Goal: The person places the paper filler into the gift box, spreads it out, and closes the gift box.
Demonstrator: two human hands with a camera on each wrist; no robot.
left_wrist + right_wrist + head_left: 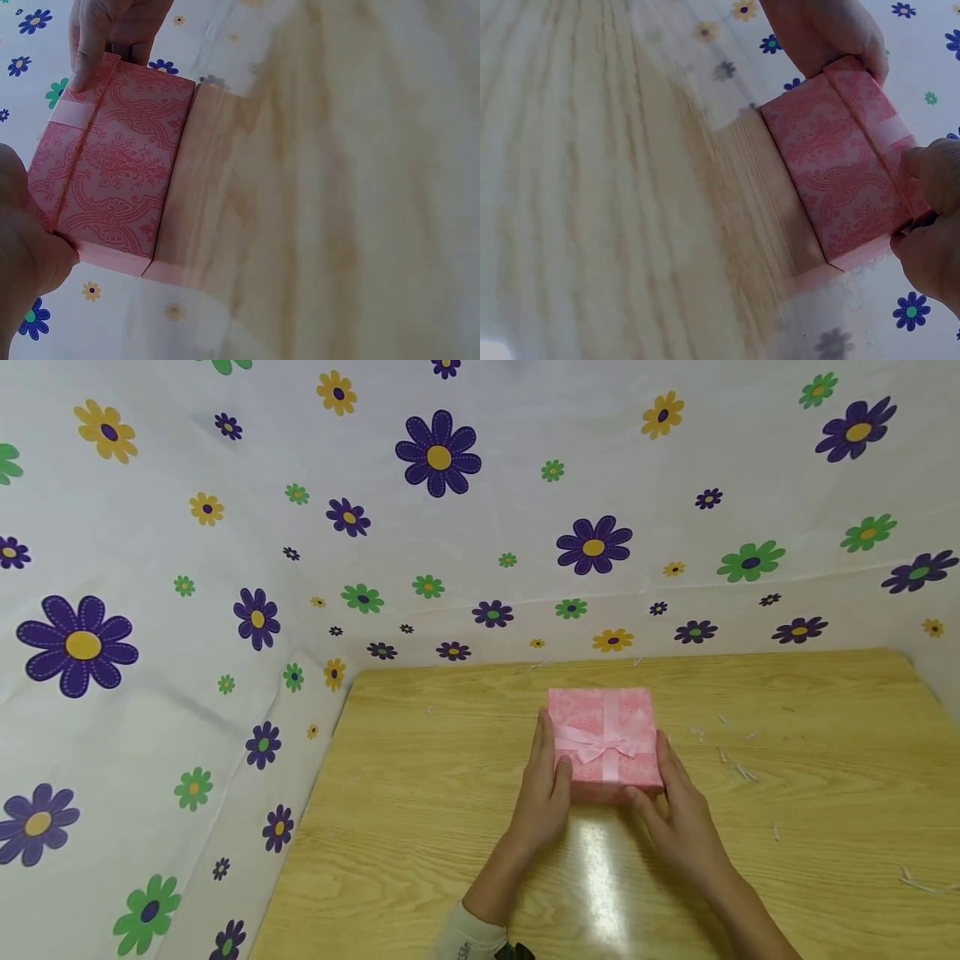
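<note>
A pink gift box point(604, 718) with a pale ribbon and bow on its lid stands on the wooden table. My left hand point(542, 793) grips its left side, thumb at the front corner. From the right, my right hand point(681, 818) holds the opposite side, its thumb on the front face near the corner. The left wrist view shows the patterned front of the box point(120, 165) between my left hand point(30, 247) and my right hand point(112, 34). In the right wrist view the box point(840, 165) sits flat, its lid on.
Thin white shreds point(744, 772) lie scattered on the table point(420, 827), mostly right of the box. A white flower-patterned sheet point(480, 510) hangs behind the table and along its left side. Another shred point(917, 883) lies near the right edge.
</note>
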